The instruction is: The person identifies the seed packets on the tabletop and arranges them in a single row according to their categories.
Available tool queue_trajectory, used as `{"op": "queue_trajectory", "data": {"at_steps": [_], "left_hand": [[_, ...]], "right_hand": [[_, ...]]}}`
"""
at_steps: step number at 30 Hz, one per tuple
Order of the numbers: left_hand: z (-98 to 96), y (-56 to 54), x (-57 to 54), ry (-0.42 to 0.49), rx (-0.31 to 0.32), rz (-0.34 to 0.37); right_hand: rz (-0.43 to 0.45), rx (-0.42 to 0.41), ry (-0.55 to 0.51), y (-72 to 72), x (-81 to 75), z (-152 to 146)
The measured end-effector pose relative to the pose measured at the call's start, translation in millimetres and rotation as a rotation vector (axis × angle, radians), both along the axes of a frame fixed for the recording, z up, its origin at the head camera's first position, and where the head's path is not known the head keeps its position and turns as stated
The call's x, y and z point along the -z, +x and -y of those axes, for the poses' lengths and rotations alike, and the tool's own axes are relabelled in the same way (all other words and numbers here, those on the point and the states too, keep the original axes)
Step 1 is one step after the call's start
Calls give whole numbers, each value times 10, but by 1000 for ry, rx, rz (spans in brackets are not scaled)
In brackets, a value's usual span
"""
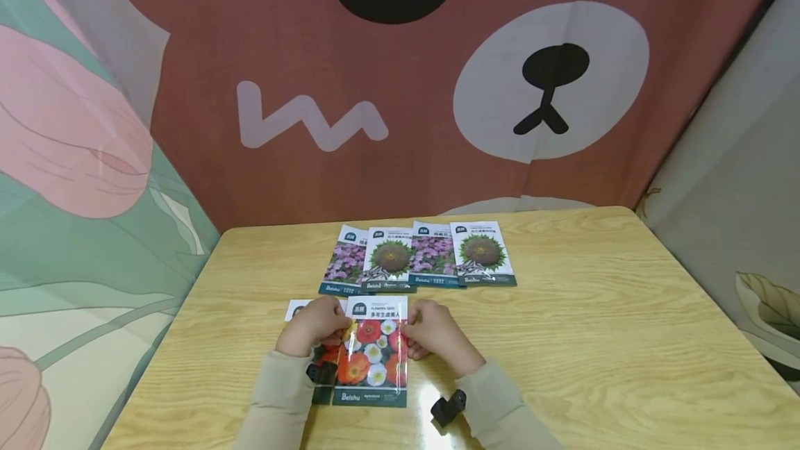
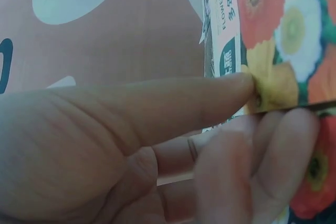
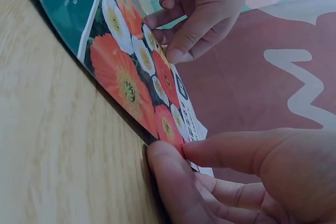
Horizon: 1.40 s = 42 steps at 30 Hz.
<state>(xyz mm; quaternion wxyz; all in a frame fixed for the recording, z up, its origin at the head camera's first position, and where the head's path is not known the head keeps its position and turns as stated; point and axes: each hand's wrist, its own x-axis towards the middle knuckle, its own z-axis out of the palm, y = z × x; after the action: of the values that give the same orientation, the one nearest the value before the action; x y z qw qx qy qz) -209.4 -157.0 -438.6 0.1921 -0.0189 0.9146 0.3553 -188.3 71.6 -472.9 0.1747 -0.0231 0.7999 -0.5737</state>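
Head cam first, nearest to me: two pale sleeves (image 1: 509,401) come in at the bottom, each w/ a small black wrist cam (image 1: 448,408). L hand (image 1: 315,325) pinches the L edge of the poppy pkt (image 1: 371,353), upper part. R hand (image 1: 434,332) pinches the R edge at abt the same height. So both are gripping it, 1 per side. On my L wrist feed the thumb is on the printed front w/ fingers at the edge & behind; R wrist feed also has thumb & index finger meeting at the edge.

Poppy pkt is face up, upright to me, at the near side of the wooden surface (image 1: 594,339), a bit L of ctr. It overlaps a second pkt (image 1: 321,396) on its L, partly hidden by the L hand. Can't tell if the top one is lying flat or slightly raised.

Just beyond: a row of 4 more pkts, overlapping. L to R I get purple-flower pkt (image 1: 345,266), sunflower pkt (image 1: 391,255), another purple, another sunflower.

Farthest, past the surface's back edge: brown backdrop (image 1: 344,186) w/ white snout print, plus tulip-print cloth (image 1: 69,123) on the L.
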Motion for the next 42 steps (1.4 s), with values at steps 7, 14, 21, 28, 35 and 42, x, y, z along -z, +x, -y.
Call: {"op": "queue_trajectory", "data": {"at_steps": [7, 14, 21, 28, 35, 42], "left_hand": [[-1, 16, -16, -59, -9, 1], [-8, 25, -13, -76, -17, 4], [-16, 34, 0, -88, 2, -13], [-21, 17, 10, -96, 10, -7], [-15, 22, 7, -76, 7, -10], [-14, 15, 5, -59, -13, 5]], "right_hand": [[-28, 3, 31, 11, -3, 10], [-46, -5, 59, 24, -6, 13], [-44, -4, 57, 23, 11, 15], [-47, 3, 63, 17, 25, 19], [-67, 15, 75, 25, 30, 42], [-91, 26, 107, 42, 60, 52]]}}
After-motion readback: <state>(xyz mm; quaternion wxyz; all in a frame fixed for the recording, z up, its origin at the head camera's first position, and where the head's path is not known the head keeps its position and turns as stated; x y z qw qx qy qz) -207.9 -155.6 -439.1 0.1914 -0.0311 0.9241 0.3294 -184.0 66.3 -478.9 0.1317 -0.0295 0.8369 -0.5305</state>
